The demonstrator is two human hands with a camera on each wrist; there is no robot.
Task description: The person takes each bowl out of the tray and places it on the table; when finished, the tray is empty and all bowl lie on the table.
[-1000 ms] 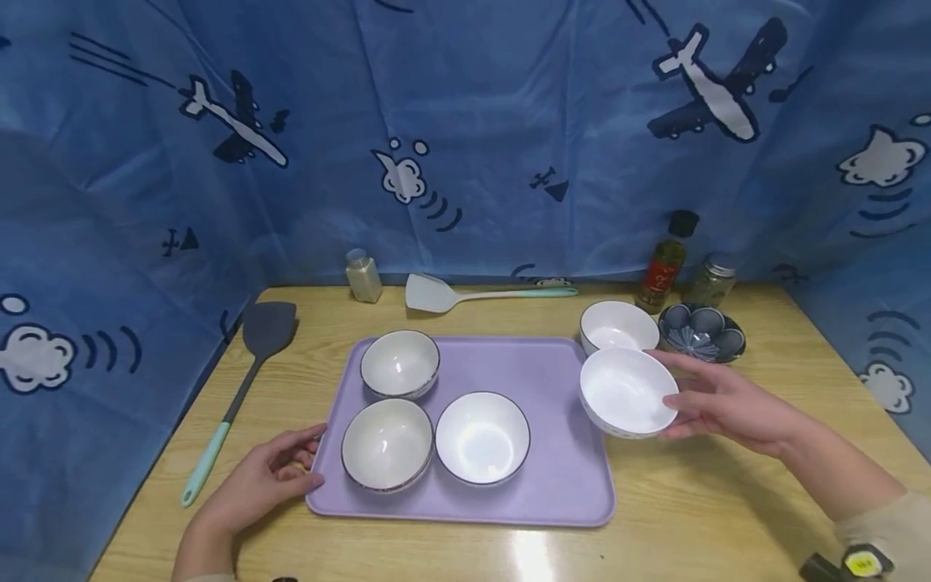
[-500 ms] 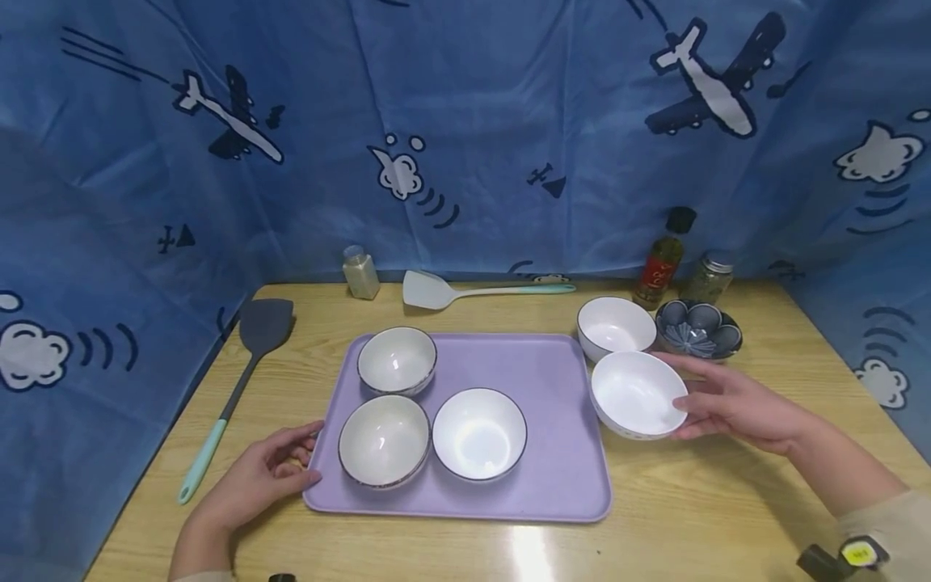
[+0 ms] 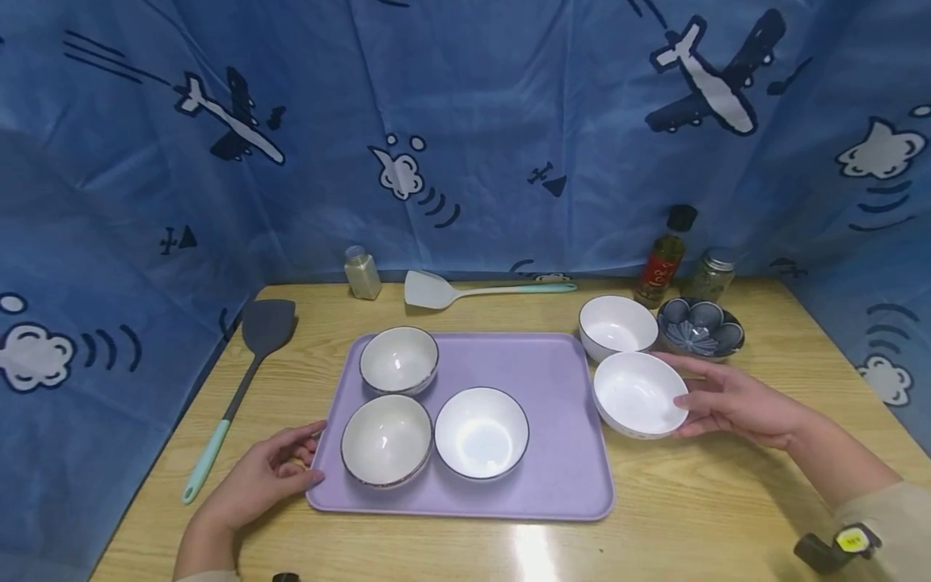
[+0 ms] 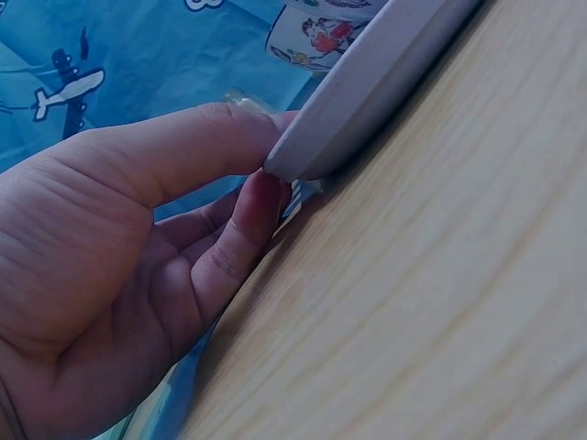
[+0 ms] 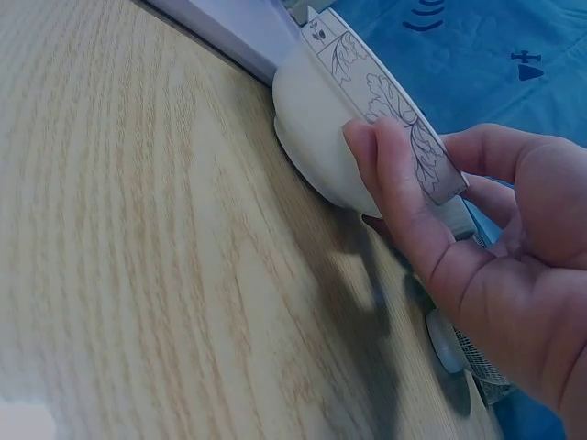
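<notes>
My right hand (image 3: 727,404) grips the rim of a white bowl (image 3: 638,394), thumb over the rim and fingers along its outer side. In the right wrist view a leaf pattern shows on this bowl (image 5: 321,119); whether its foot touches the table is unclear. The bowl is just past the right edge of a lilac tray (image 3: 556,420). At the tray's left edge, my left hand (image 3: 254,477) pinches the rim between thumb and fingers. Three bowls stand on the tray: a back-left bowl (image 3: 399,361), a front-left bowl (image 3: 387,441) and a middle bowl (image 3: 482,434).
Behind the held bowl stand another white bowl (image 3: 617,327) and a dark patterned bowl (image 3: 700,327). A sauce bottle (image 3: 660,263) and a lidded jar (image 3: 711,276) are at the back right. A grey spatula (image 3: 269,327), a white spatula (image 3: 431,291) and a small shaker (image 3: 362,275) border the tray.
The right hand has carried the white bowl slightly to the right, off the tray's edge, and now holds it nearly still. The left hand stays on the tray rim.
</notes>
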